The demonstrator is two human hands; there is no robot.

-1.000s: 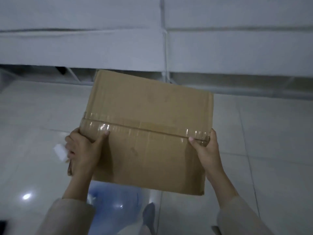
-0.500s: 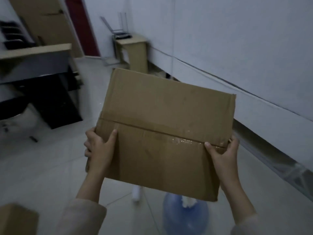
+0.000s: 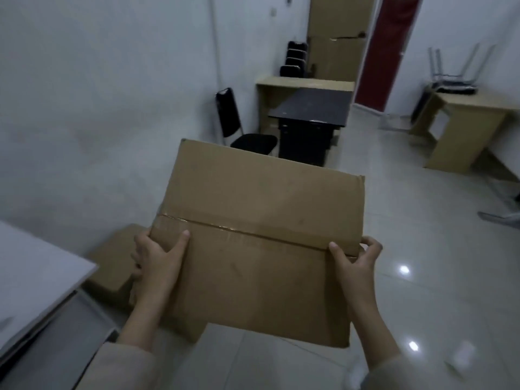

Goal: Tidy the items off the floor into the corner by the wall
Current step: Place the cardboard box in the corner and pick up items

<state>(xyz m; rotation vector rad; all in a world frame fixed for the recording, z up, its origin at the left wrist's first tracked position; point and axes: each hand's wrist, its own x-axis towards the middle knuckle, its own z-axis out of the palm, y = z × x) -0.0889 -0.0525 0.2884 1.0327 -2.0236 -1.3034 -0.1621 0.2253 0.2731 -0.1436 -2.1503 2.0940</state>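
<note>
- The cardboard box (image 3: 261,237), sealed along its top seam with clear tape, is held up off the floor in front of the person, tilted a little with its far edge higher.
- The left hand (image 3: 157,260) grips the box's left edge at the tape line, thumb on top and fingers curled under the side.
- The right hand (image 3: 356,258) grips the right edge the same way, thumb on the top face and fingers wrapped round the corner.
- Compared with half a second ago the view has swung round: the white wall that was on the right is now on the left, the blue water bottle under the box is out of sight, and the grip on the box is unchanged.
- Just beyond the left hand, a second cardboard box (image 3: 118,260) lies on the floor against the wall (image 3: 98,108), partly hidden by the held box.
- A white worktop (image 3: 33,277) cuts into the lower left corner.
- Ahead by the wall stand a black chair (image 3: 239,128) and a dark worktop (image 3: 312,108); tall cardboard boxes (image 3: 337,38) and a red door (image 3: 385,49) are behind them.
- A wooden desk (image 3: 461,128) stands at the right, well apart, with upturned chair legs on it.
- No label or writing on the box can be read.
</note>
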